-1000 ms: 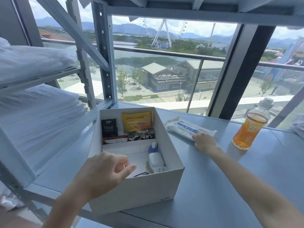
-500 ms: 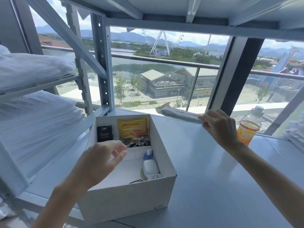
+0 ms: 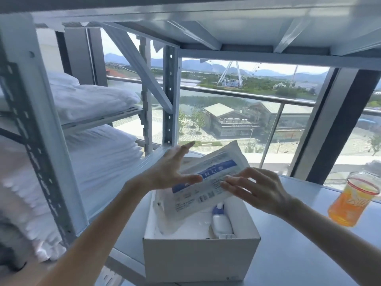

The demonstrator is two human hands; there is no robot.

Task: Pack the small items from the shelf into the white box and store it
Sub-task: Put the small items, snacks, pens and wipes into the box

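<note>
Right now one flat white packet point(image 3: 198, 201) with a blue band, small print and a barcode is held tilted over the white box point(image 3: 201, 259). Its lower left corner dips inside the box and its upper end sticks out above the rim.

Two hands are on the packet. The left hand point(image 3: 167, 172) is spread with its fingers straight and its thumb against the packet's face, not clenched. The right hand point(image 3: 257, 188) has its fingertips on the packet's right end, and I cannot tell whether it pinches or just touches.

The one box is open-topped and stands toward the shelf's point(image 3: 299, 244) left edge, near the front. One small white bottle point(image 3: 221, 223) with a blue cap shows inside, against the right wall. Anything else in the box is hidden by the packet.

One orange drink bottle point(image 3: 352, 201) stands near the shelf's right edge, well apart from the box. Two stacks of folded white linen point(image 3: 92, 104) sit on the neighbouring rack point(image 3: 171, 96) to the left, one per level.
</note>
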